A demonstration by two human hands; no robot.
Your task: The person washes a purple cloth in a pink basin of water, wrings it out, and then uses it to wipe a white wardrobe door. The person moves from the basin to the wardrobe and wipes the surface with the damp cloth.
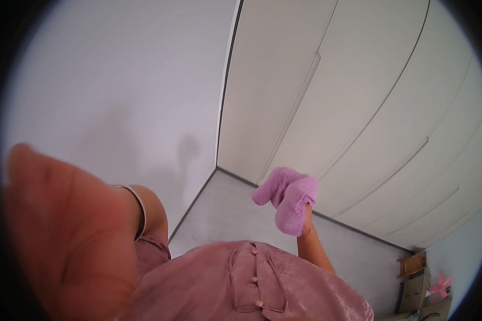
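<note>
My right hand is wrapped in a fuzzy lilac cloth (295, 200), which hides the fingers; only the wrist and forearm show beneath it. The cloth hangs in two rounded folds in front of the cabinet doors, above the grey floor. Close to the lens on the left is my left hand (68, 224), large and blurred, palm side towards me. Nothing shows in that palm, but its fingers are mostly lost at the dark picture rim. A pale bangle (142, 214) circles the left wrist. Below, a dusty pink satin garment (201, 281) with buttons covers my body.
Tall off-white cabinet doors (357, 80) with long recessed handles stand ahead and to the right. A plain white wall (124, 80) meets them at a dark-edged corner. At lower right are a small wooden stool (413, 265), grey-brown boxes (413, 295) and a pink fan (440, 287).
</note>
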